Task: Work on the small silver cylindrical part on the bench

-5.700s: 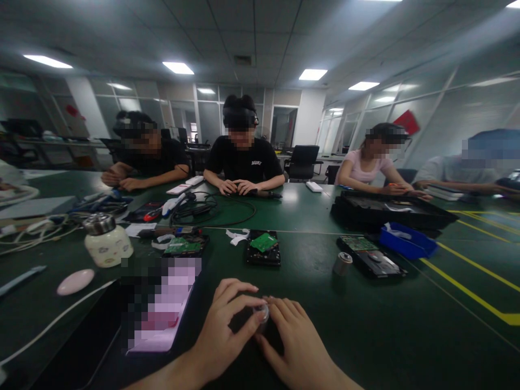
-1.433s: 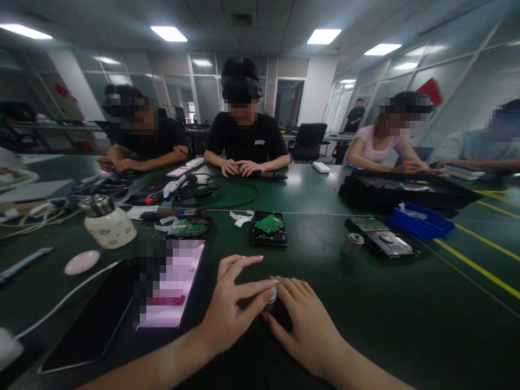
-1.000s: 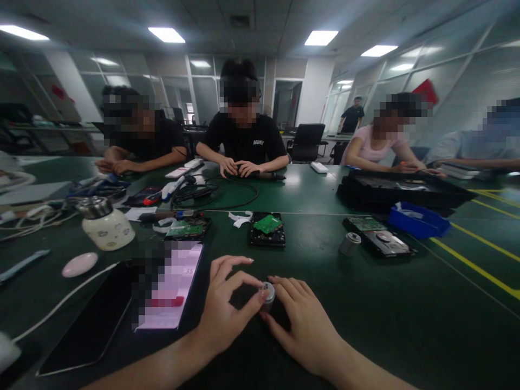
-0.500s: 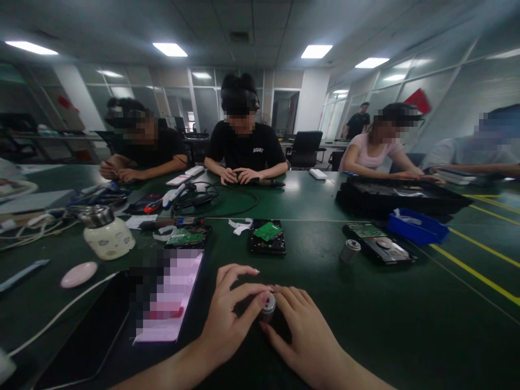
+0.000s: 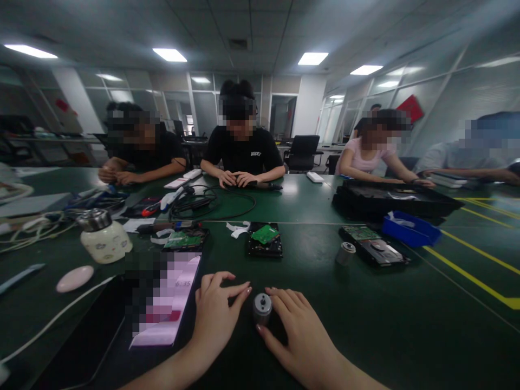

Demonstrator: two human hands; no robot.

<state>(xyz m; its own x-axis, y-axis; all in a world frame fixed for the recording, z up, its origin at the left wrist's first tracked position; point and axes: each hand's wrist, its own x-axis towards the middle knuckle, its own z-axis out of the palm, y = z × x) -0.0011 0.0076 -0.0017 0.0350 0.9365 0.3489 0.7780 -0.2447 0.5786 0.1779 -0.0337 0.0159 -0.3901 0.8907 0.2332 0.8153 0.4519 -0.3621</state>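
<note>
A small cylindrical metal motor [image 5: 262,310] stands upright on the green table, its top face with small holes turned up. My right hand [image 5: 303,325] curves around its right side, fingertips at the upper edge and thumb near the base, steadying it. Just left of the motor and apart from it is my left hand [image 5: 217,309], thumb and index tips brought together in a pinch. Whatever lies between those tips, if anything, is too small to make out. A second metal cylinder [image 5: 345,253] stands farther off to the right.
Hard drives with green boards [image 5: 265,238] lie ahead, one beside a blue bin [image 5: 412,229]. A lit phone [image 5: 160,325], a dark phone [image 5: 81,341], a bottle [image 5: 106,238] and a pink oval [image 5: 75,279] are at left. Co-workers sit opposite behind coiled cable [image 5: 199,203].
My left hand has drawn back leftward from the motor's top, which now shows fully. My right hand stays beside the motor. The view has shifted slightly.
</note>
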